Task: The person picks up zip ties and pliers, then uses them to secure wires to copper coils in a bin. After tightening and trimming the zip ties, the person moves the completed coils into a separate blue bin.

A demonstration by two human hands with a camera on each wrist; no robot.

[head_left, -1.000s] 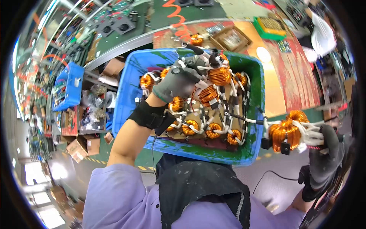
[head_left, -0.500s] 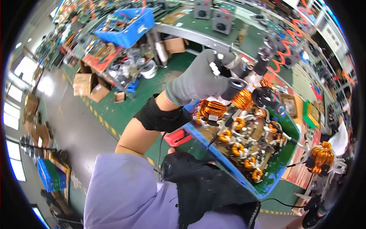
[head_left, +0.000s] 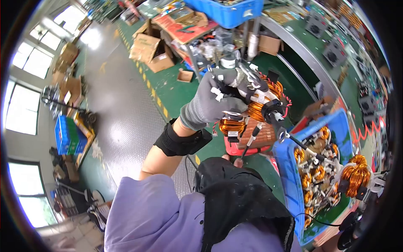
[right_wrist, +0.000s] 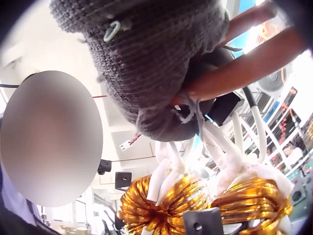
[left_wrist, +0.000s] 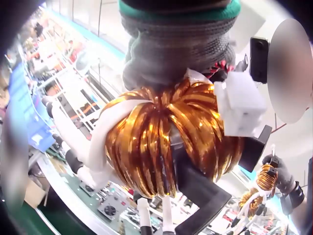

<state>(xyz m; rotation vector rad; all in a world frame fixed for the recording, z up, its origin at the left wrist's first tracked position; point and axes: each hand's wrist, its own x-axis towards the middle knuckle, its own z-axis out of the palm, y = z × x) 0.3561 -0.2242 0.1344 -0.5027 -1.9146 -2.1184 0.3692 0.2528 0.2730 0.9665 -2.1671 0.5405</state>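
A bunch of copper-wound coils (head_left: 256, 111) hangs in the air left of the blue bin (head_left: 289, 185), outside its rim, with white leads and metal lugs jutting up and to the right. The gloved left hand (head_left: 216, 97) is curled firmly round the leads just above them. At the right, a second pair of coils (right_wrist: 159, 205) hangs below the right hand (right_wrist: 151, 68), whose fingers are closed round their white leads. More coils (head_left: 307, 180) lie inside the bin. Carrying both bunches appears to be the step in hand; the next move calls for firm grips and trailing leads kept clear of the bin's rim. Farther off, cardboard boxes (head_left: 157, 52) sit on the floor, and a green surface (head_left: 289, 38) runs along the far right.
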